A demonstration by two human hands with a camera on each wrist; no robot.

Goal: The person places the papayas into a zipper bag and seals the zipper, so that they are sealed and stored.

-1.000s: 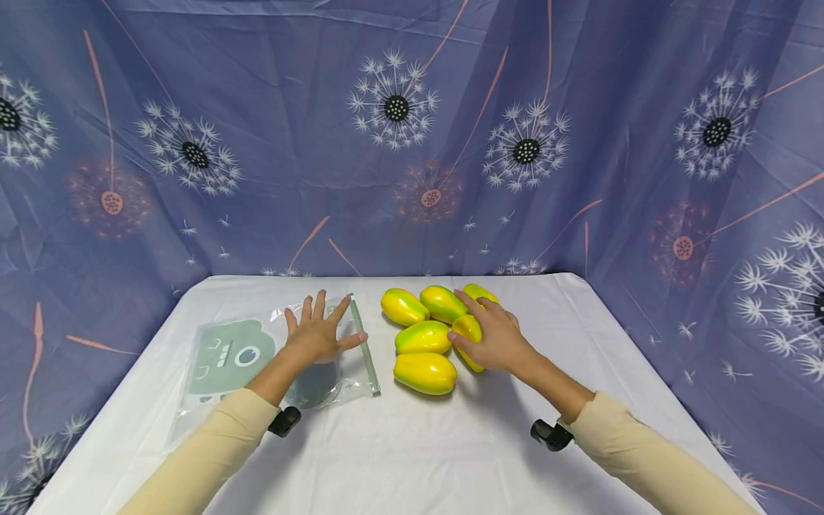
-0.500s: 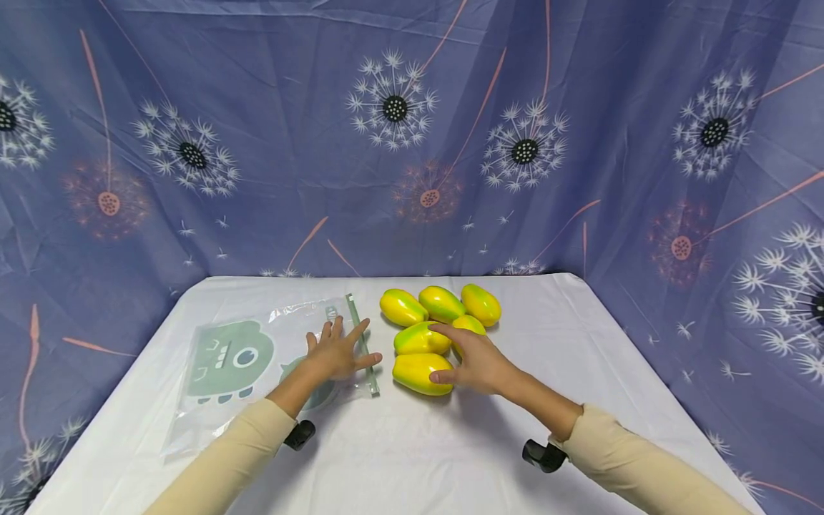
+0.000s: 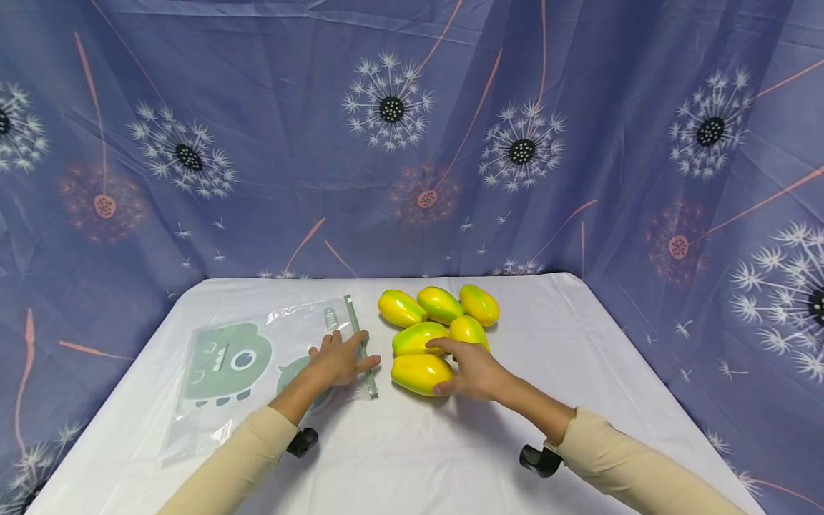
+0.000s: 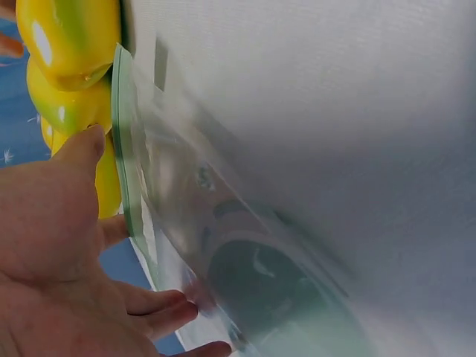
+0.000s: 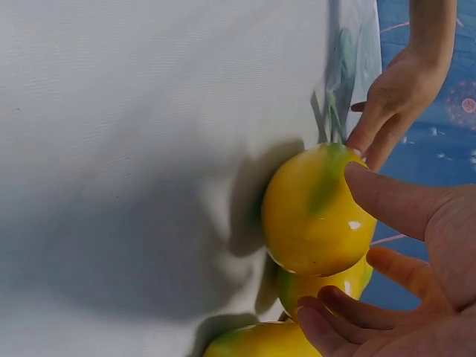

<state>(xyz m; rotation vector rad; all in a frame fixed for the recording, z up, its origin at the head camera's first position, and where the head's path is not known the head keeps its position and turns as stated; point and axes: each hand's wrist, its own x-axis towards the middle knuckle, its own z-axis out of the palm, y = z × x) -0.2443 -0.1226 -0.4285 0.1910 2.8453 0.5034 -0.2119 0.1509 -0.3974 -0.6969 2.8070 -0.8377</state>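
Observation:
My left hand (image 3: 333, 363) spreads its fingers over the slider-edge end of a clear plastic bag (image 3: 219, 422) printed with green monsters. In the left wrist view, its fingertips (image 4: 167, 301) lie at the bag's green closure strip (image 4: 123, 149) and film; firm contact is hard to judge. At the right, several glossy yellow-green papayas (image 3: 438, 304) lie in a cluster. My right hand (image 3: 478, 370) reaches round the end of the nearest papaya (image 3: 415, 373), thumb on the near side and forefinger beyond. The right wrist view has this papaya (image 5: 316, 216) in front of loosely parted fingers, not clasped.
A white cloth covers the table (image 3: 412, 458). Behind and at both sides hangs a blue curtain (image 3: 290, 143) with dandelion prints. A small black device (image 3: 541, 460) sits at the right wrist, another (image 3: 302, 442) at the left.
My right hand has moved from the far-right papayas toward the nearest one, uncovering the others. My left hand has shifted right and nearer along the bag to its strip. The papayas stay put.

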